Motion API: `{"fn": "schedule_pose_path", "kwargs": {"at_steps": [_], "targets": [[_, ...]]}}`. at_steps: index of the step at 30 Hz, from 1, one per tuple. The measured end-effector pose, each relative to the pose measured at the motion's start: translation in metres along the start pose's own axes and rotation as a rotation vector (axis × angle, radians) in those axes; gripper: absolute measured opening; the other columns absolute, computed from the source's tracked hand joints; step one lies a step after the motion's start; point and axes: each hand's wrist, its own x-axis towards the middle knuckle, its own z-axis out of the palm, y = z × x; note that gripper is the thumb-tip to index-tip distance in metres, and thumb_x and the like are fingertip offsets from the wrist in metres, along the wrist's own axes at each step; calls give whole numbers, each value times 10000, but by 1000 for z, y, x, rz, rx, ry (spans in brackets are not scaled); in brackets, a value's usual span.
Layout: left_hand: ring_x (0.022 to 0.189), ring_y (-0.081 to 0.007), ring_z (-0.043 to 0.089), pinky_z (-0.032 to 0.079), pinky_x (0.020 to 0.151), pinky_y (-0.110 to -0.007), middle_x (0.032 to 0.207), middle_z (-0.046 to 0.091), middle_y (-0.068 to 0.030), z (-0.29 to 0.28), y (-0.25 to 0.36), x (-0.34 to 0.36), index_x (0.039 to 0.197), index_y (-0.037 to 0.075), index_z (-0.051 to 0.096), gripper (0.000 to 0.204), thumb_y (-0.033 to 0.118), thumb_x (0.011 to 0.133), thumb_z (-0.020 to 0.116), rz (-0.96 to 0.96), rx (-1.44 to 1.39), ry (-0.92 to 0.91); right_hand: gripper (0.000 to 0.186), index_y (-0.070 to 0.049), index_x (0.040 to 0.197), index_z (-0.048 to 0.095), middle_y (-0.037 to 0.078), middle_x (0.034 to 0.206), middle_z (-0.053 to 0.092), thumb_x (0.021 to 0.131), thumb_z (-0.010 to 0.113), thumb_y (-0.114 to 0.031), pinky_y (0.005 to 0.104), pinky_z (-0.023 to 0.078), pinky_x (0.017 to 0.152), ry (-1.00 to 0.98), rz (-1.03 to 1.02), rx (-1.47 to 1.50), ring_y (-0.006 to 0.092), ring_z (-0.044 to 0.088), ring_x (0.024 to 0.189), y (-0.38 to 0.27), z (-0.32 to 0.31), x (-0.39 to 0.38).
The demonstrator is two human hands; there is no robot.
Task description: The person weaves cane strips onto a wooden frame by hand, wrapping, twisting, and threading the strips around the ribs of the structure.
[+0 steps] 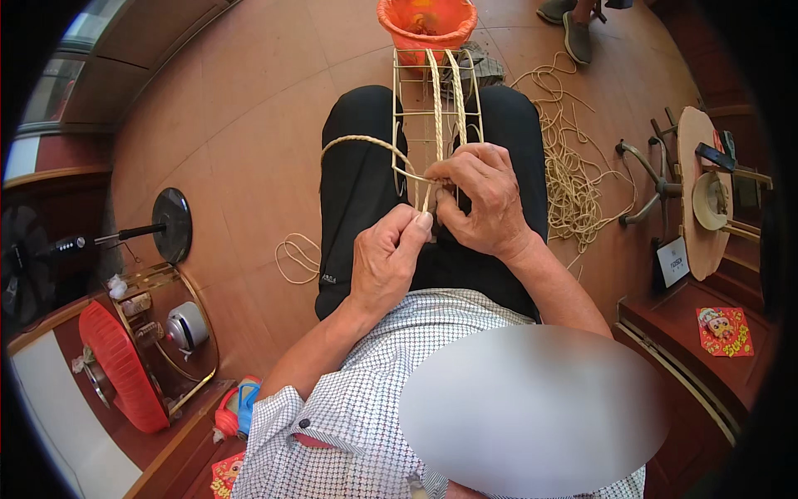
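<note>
A pale metal wire frame (399, 112) stands between my knees, reaching away from me. Two lengths of braided straw-coloured cord (437, 100) run along it side by side. At its near end, my right hand (490, 200) pinches the cord, with thumb and forefinger against the frame's edge. Just below and left of it, my left hand (389, 254) is closed on a stretch of the same cord, thumb on top. A loose loop of cord (357, 140) arches over my left thigh to the frame. My fingers partly hide where the strands meet.
A tangled heap of cord (573, 183) lies on the tiled floor to the right, and a small coil (298, 258) lies left. Beyond the frame is an orange-lined bin (426, 37). Another person's shoe (577, 40) shows far right. A black fan base (173, 224) stands left.
</note>
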Motion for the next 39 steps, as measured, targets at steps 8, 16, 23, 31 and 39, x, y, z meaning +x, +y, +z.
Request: {"fn": "schedule_pose_path", "kwargs": {"at_steps": [8,16,23,31,39], "targets": [[598,-22,455,345,554,-219,695,541,64,-39,25,-37,934,34,728,307,259,1130,652,-100,-84,-116,215,-126,1033,771,22,968,739,865,863,-223,424,486,1029,35,-12,-19,250,703,1057,3,6,-2],[708,-48,485,388,623,-263,747,575,48,-155,-24,-72,865,38,694,262,203,1052,774,-215,541,112,210,-131,1001,788,8,937,749,887,875,-284,420,488,1021,82,-4,-26,248,705,1059,6,8,-1],[883,-426,746,560,814,-501,959,759,-259,-379,-188,-194,1040,20,783,410,420,952,798,-602,1142,337,178,-146,940,754,-5,907,741,909,862,-285,409,483,1010,120,-25,-43,248,705,1025,2,10,1],[1005,-476,779,593,902,-560,1029,807,-277,-593,-226,-325,1173,-48,765,454,299,886,825,-999,259,1390,186,-138,917,743,2,852,731,945,842,-293,401,484,983,173,18,20,236,704,974,10,7,-3],[1070,-167,713,573,958,-321,1189,746,-95,-248,-112,-37,1471,26,626,408,99,1074,690,-4,491,459,207,-129,898,745,-3,807,715,921,868,-295,395,486,941,102,55,-41,222,696,903,-5,9,8]]}}
